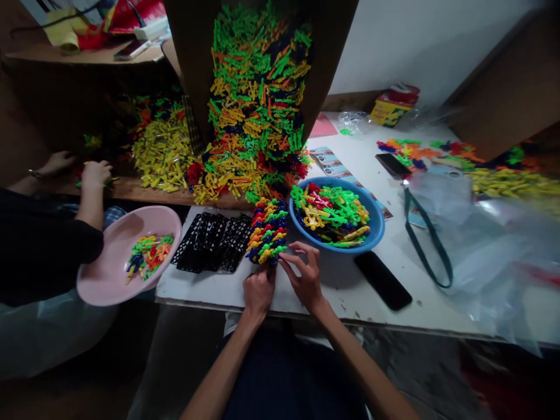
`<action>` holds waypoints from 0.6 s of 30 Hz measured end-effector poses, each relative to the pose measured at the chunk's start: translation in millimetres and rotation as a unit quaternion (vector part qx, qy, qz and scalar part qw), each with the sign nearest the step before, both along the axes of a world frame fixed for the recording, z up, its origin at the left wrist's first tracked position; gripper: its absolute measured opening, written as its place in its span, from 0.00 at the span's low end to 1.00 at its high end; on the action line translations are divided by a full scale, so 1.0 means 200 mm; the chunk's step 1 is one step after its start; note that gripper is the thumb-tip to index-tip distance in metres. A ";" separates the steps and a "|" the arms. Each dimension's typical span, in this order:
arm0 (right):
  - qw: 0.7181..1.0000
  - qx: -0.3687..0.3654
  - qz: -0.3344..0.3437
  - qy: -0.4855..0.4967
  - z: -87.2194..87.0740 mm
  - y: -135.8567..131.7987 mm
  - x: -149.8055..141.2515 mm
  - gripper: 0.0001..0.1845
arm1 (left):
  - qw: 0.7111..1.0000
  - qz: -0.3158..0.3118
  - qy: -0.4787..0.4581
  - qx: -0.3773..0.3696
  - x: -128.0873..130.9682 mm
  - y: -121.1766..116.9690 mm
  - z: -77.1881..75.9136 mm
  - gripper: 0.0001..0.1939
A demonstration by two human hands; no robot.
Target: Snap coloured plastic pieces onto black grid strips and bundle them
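My left hand (259, 290) and my right hand (305, 274) grip the lower end of a tall stack of interlocked plastic toy pieces (268, 230) in yellow, blue, red and green. The stack stands on the white table (350, 291), just left of a blue bowl (375, 227) heaped with loose pieces. Black plastic lattice pieces (210, 242) lie to the stack's left. Beyond them, a co-worker's hand (96, 173) rests among the pieces, over a pink bowl (105, 274) of coloured ones.
Large heaps of coloured pieces (258, 99) rise on cardboard behind the table. A black phone (382, 280) lies right of my right hand. Farther right are a clear plastic bag (481, 251), a dark green strap (429, 245) and another phone (392, 165).
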State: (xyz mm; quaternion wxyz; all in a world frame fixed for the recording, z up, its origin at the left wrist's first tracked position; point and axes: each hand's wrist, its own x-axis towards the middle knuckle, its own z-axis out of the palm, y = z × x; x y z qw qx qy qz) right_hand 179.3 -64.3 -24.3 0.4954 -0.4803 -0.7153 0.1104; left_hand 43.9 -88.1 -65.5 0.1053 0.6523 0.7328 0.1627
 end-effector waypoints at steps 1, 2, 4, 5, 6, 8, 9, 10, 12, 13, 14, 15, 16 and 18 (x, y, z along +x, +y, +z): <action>1.000 0.003 -0.003 0.001 -0.01 0.01 -0.01 0.10 | 1.000 0.004 0.002 0.000 0.00 0.00 0.00 0.20; 1.000 0.006 -0.004 0.003 -0.03 0.02 -0.03 0.10 | 1.000 0.005 0.006 -0.001 0.01 0.00 0.00 0.21; 1.000 0.012 -0.009 0.010 -0.06 0.05 -0.05 0.10 | 1.000 0.004 0.017 -0.010 0.02 0.01 0.00 0.22; 1.000 0.012 -0.010 0.013 -0.07 0.06 -0.06 0.09 | 1.000 0.002 0.021 -0.017 0.02 0.01 0.01 0.22; 1.000 0.011 -0.009 0.016 -0.08 0.07 -0.07 0.09 | 0.999 -0.001 0.024 -0.025 0.03 0.02 0.02 0.22; 1.000 0.006 -0.004 0.024 -0.09 0.08 -0.08 0.08 | 0.999 -0.006 0.024 -0.043 0.03 0.03 0.02 0.21; 1.000 0.004 -0.002 0.029 -0.08 0.08 -0.09 0.08 | 0.998 -0.005 0.020 -0.051 0.03 0.03 0.02 0.20; 0.999 0.001 -0.001 0.037 -0.08 0.08 -0.09 0.08 | 0.998 -0.006 0.009 -0.057 0.02 0.02 0.02 0.19; 0.998 -0.015 0.002 0.065 -0.08 0.06 -0.08 0.08 | 0.998 -0.016 -0.038 -0.053 0.00 -0.01 0.00 0.18; 0.996 -0.029 0.008 0.086 -0.08 0.05 -0.07 0.08 | 0.996 -0.032 -0.079 -0.038 -0.02 -0.04 -0.01 0.18; 0.992 -0.048 0.015 0.115 -0.09 0.04 -0.07 0.09 | 0.991 -0.047 -0.128 -0.017 -0.05 -0.06 -0.01 0.17; 0.986 -0.071 0.020 0.152 -0.11 0.03 -0.07 0.12 | 0.983 -0.046 -0.180 0.013 -0.09 -0.09 -0.02 0.17; 0.976 -0.099 0.020 0.195 -0.13 0.02 -0.06 0.16 | 0.972 -0.026 -0.229 0.042 -0.13 -0.11 -0.01 0.16; 0.945 -0.164 0.002 0.284 -0.18 0.04 -0.06 0.22 | 0.944 0.035 -0.314 0.093 -0.21 -0.11 0.04 0.18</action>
